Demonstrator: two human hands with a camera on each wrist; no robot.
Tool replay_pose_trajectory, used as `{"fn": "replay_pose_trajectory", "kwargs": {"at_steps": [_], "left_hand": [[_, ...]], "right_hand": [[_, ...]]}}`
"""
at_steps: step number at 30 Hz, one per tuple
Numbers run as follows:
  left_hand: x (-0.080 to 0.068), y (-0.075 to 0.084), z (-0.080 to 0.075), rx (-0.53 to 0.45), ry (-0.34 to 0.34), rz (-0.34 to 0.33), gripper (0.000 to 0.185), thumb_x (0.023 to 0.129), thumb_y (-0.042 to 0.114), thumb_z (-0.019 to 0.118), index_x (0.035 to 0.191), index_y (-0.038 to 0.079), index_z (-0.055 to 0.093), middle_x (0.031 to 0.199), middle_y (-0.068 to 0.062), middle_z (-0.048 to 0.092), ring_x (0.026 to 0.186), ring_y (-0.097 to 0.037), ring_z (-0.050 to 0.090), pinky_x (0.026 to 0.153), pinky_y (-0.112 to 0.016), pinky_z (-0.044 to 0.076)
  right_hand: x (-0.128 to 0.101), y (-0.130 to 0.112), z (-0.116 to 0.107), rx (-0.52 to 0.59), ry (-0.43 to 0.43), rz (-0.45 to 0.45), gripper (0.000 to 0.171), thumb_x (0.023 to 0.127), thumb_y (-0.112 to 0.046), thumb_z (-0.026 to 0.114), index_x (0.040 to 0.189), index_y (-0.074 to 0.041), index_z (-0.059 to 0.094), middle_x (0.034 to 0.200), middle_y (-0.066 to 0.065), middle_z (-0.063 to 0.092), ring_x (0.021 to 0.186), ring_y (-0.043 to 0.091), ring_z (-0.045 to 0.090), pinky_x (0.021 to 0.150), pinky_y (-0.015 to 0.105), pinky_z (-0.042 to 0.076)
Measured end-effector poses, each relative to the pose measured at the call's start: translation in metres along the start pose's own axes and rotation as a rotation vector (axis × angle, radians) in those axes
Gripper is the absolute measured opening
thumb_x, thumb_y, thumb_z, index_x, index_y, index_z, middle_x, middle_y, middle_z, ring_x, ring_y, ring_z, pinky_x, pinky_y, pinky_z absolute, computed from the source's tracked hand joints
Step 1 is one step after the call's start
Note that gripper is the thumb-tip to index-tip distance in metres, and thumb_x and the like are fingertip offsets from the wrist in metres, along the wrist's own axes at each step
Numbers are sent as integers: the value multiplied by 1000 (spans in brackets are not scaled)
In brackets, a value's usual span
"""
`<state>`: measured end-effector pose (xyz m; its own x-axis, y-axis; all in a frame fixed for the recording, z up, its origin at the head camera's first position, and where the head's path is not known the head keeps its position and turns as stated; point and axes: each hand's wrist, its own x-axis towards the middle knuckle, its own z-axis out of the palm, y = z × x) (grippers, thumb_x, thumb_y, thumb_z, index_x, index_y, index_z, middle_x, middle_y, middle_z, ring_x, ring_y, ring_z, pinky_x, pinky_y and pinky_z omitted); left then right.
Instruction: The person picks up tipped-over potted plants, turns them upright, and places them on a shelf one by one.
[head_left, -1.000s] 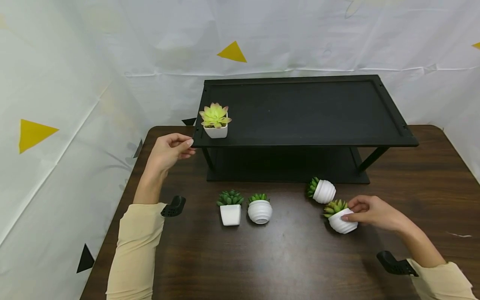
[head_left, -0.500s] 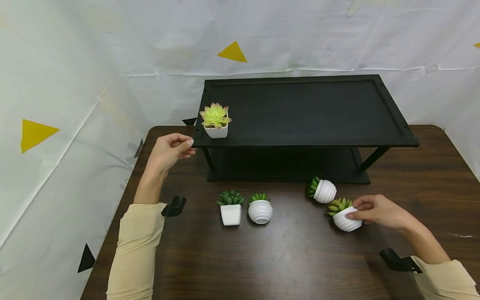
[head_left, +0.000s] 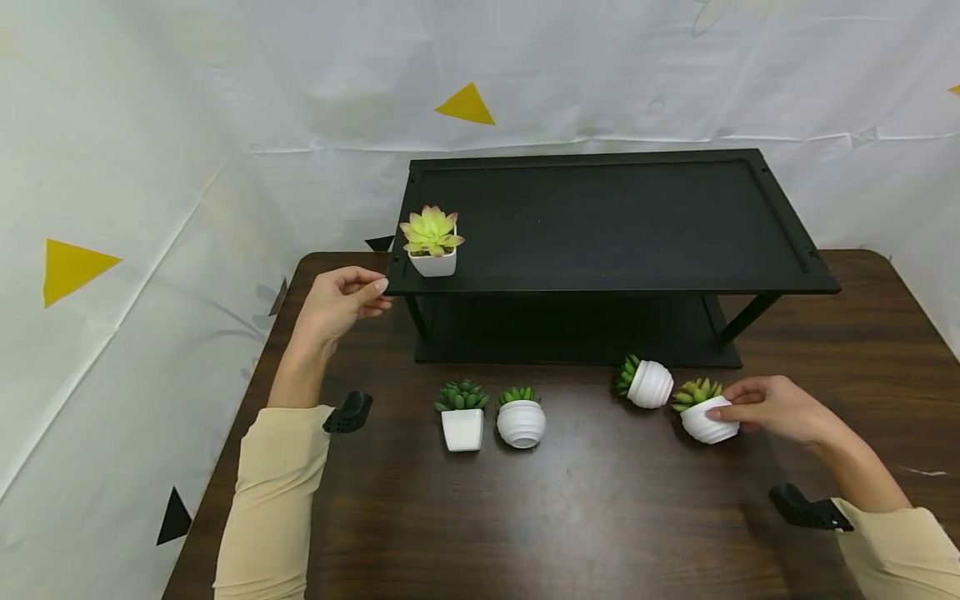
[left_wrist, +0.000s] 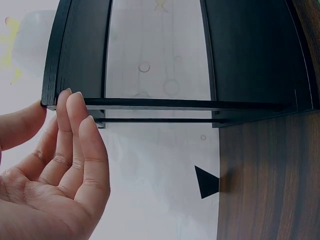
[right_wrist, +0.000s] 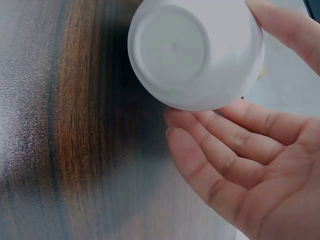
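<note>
While the left hand keeps its place, the right hand has carried its pot up and to the right since a second ago.

Change: the tilted succulent pot [head_left: 708, 419] sat lower and nearer the front table edge one second ago; it now lies just beside the tipped ribbed pot [head_left: 648, 383], close to the shelf's foot. Everything else is where it was.

Pot heading: the tilted succulent pot leans with its green rosette up and to the left and its base down and to the right. Its long axis runs on that slant. The right wrist view looks straight at its round flat base [right_wrist: 172, 47].

Pot and hands: the right hand [head_left: 776, 407] is at the pot's right side, fingers curled round the white wall and thumb on top. The left hand [head_left: 337, 298] is well apart from it, across the table [head_left: 585, 508].

Right hand: clamped on the tilted succulent pot, which touches or barely clears the table; I cannot tell which.

Left hand: fingers nearly straight and together, holding nothing, fingertips [left_wrist: 75, 102] at the left front corner of the black shelf [head_left: 600, 225].

Others: a yellow-green succulent [head_left: 431, 242] stands on the shelf top near that corner. A square white pot [head_left: 461, 417] and a round ribbed pot [head_left: 521, 417] stand upright side by side on the table.
</note>
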<state>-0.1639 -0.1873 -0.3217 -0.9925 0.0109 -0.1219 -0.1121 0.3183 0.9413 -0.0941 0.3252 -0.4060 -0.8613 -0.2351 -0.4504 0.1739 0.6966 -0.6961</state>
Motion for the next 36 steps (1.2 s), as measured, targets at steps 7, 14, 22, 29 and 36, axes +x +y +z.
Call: {"fn": "replay_pose_trajectory", "kwargs": {"at_steps": [7, 14, 22, 29, 36], "left_hand": [[0, 0, 0, 5, -3, -5, 28, 91, 13, 57, 111, -8, 56, 85, -4, 63, 72, -9, 64, 76, -30, 52], [0, 0, 0, 5, -2, -11, 28, 91, 13, 57, 111, -7, 56, 85, -5, 63, 72, -10, 64, 75, -29, 53], [0, 2, 0, 5, 4, -18, 29, 91, 14, 58, 110, -7, 57, 81, -2, 63, 70, -9, 64, 73, -27, 53], [0, 2, 0, 6, 3, -21, 28, 91, 13, 58, 110, -7, 56, 81, -2, 63, 70, -8, 63, 71, -25, 53], [0, 2, 0, 22, 1, -23, 29, 91, 14, 58, 110, -7, 57, 84, -5, 63, 71, -9, 63, 71, -24, 53]], "right_hand": [[5, 0, -3, -10, 51, 21, 58, 84, -30, 67, 115, 16, 48, 95, 11, 62, 81, 15, 58, 68, 31, 51], [10, 0, -2, -28, 100, 14, 65, 83, -33, 67, 118, 17, 45, 104, 20, 59, 87, 17, 56, 69, 30, 49], [11, 0, -2, -15, 113, 1, 68, 82, -31, 70, 119, 19, 43, 107, 25, 56, 89, 19, 56, 68, 28, 49], [11, 1, -3, -12, 91, -6, 66, 82, -26, 70, 120, 21, 42, 108, 27, 56, 90, 22, 57, 69, 29, 50], [11, 3, -4, -26, 76, -7, 64, 81, -23, 71, 118, 20, 43, 105, 25, 57, 89, 20, 56, 69, 30, 50]]}}
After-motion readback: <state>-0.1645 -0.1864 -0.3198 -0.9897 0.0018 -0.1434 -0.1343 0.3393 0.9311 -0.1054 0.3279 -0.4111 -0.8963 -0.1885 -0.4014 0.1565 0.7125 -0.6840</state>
